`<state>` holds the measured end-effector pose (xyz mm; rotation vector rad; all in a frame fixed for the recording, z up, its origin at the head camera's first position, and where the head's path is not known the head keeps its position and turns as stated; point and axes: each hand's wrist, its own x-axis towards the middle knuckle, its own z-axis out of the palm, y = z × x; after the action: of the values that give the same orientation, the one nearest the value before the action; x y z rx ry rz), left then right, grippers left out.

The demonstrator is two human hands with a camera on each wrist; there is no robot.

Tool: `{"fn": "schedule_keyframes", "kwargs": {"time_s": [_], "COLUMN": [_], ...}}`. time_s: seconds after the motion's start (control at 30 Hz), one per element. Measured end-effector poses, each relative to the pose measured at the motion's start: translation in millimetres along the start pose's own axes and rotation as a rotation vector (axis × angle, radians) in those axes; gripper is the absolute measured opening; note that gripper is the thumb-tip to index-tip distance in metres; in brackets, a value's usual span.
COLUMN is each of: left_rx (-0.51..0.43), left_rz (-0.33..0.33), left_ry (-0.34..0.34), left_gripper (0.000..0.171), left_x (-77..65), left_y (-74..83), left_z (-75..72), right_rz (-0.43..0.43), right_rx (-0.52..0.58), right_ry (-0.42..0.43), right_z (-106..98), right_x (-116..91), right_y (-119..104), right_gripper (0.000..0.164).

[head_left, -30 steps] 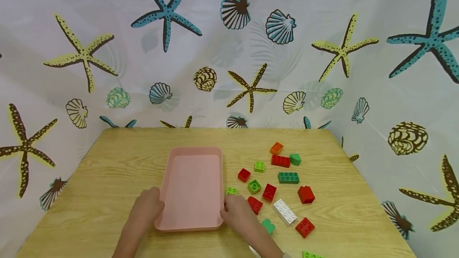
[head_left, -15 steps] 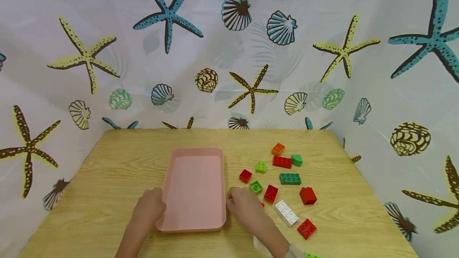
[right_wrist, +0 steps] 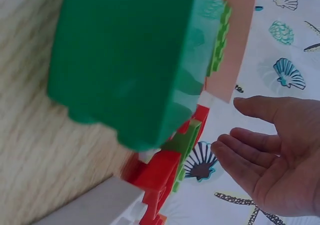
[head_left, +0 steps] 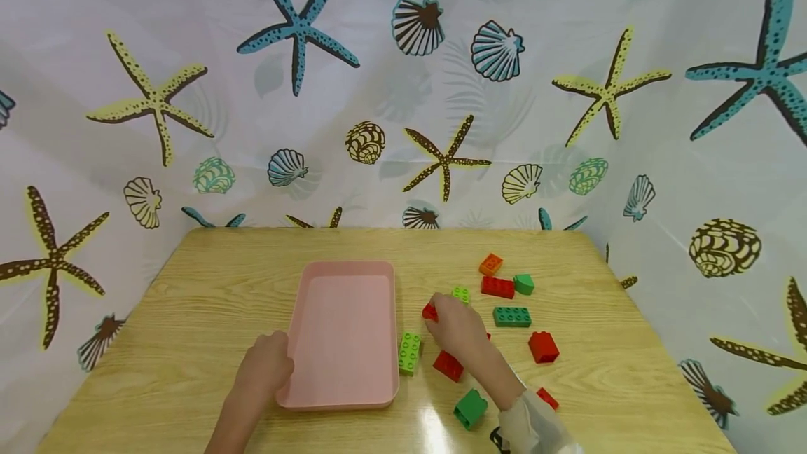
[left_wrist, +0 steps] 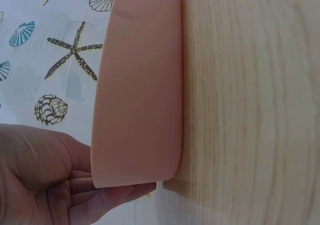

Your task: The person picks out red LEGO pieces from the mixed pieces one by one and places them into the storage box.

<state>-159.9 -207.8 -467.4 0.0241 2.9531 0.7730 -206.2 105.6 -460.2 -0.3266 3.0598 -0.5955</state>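
On the wooden table lies a shallow pink tray (head_left: 343,335). My left hand (head_left: 267,363) grips its near left side; in the left wrist view the fingers (left_wrist: 105,202) wrap around the tray's corner. My right hand (head_left: 459,328) is above the toy bricks, its fingertips beside a red brick (head_left: 429,312). With thumb and fingers apart, the right hand (right_wrist: 277,155) holds nothing in the right wrist view. A lime brick (head_left: 409,353) lies along the tray's right side. Below the right forearm are another red brick (head_left: 448,366) and a green brick (head_left: 470,408).
Farther right lie a long green brick (head_left: 512,317), red bricks (head_left: 498,287), an orange brick (head_left: 491,264) and a small green block (head_left: 523,284). A white brick (right_wrist: 95,205) shows in the right wrist view. A patterned curtain (head_left: 378,90) surrounds the table.
My right hand has left the tray's right side and moved right and away from me over the bricks, uncovering the lime brick. The left hand stays at the tray.
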Motion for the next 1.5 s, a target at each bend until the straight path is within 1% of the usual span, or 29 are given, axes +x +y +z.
{"fn": "schedule_keyframes", "kwargs": {"time_s": [0.13,0.27,0.5,0.67,0.83,1.1,1.27,1.4,1.5], "left_rx": [0.012,0.011,-0.002,0.003,0.007,0.016,0.025,0.032,0.03], "left_rz": [-0.001,0.012,0.023,0.007,-0.01,0.008,0.012,0.01,-0.007], "left_ry": [0.001,0.001,0.013,0.002,-0.017,0.0,0.007,0.013,0.004], "left_gripper": [0.004,0.002,0.001,0.004,0.004,0.006,0.006,0.006,0.006], "left_x": [-0.1,0.8,0.6,0.8,0.6,0.2,0.5,1.0,0.6], "left_y": [-1.0,-2.4,-3.1,-2.2,-2.1,-3.4,-3.2,-2.3,-1.6], "left_z": [1.8,2.4,1.0,0.9,1.5,1.9,2.0,2.5,2.7], "right_rz": [0.021,0.012,-0.002,0.024,0.012,0.023,0.015,0.005,0.005], "right_rx": [0.025,0.045,0.022,0.008,-0.014,-0.025,-0.032,-0.045,-0.038], "right_ry": [0.001,0.011,0.012,-0.011,-0.024,-0.035,-0.043,-0.041,-0.043], "right_z": [2,3,3,6,10,11,12,14,15], "right_x": [4,7,15,19,19,21,22,23,24], "right_y": [6,8,8,8,7,8,11,13,14], "right_gripper": [0.023,0.021,0.023,0.024,0.022,0.018,0.013,0.011,0.009]}}
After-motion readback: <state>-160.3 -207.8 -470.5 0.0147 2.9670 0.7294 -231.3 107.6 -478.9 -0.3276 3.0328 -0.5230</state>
